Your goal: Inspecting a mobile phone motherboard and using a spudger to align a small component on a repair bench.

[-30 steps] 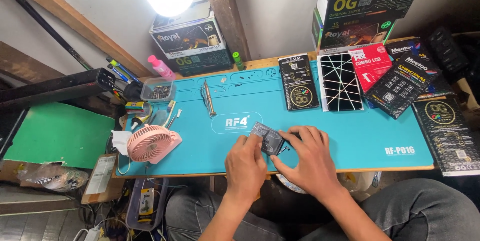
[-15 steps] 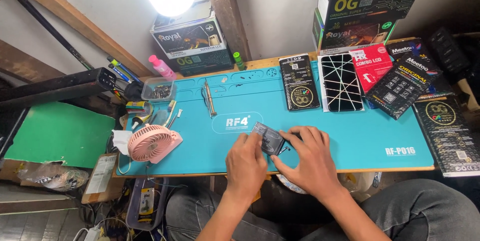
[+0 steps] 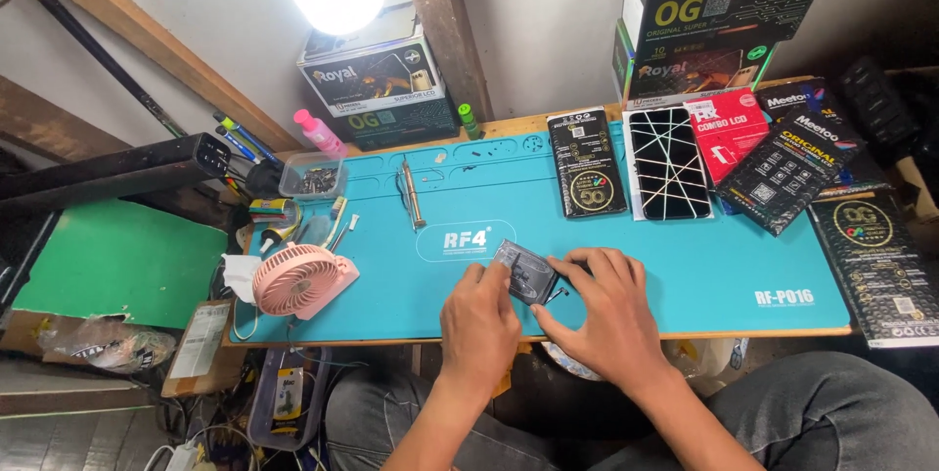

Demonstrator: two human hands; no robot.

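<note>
A small dark phone part (image 3: 524, 271) lies on the teal work mat (image 3: 685, 266) near its front edge. My left hand (image 3: 479, 324) rests on the mat at the part's left side, fingertips touching it. My right hand (image 3: 602, 310) grips its right end with curled fingers. The part's underside is hidden by my fingers.
A pink desk fan (image 3: 293, 280) stands at the mat's left end, with a clear parts box (image 3: 313, 178), a pink bottle (image 3: 321, 134) and tweezers (image 3: 413, 195) behind. A cracked phone screen (image 3: 668, 163) and several flat packages (image 3: 587, 163) lie at the back right. Stacked boxes (image 3: 724, 16) line the wall.
The hands have barely shifted on the dark part; nothing else has moved.
</note>
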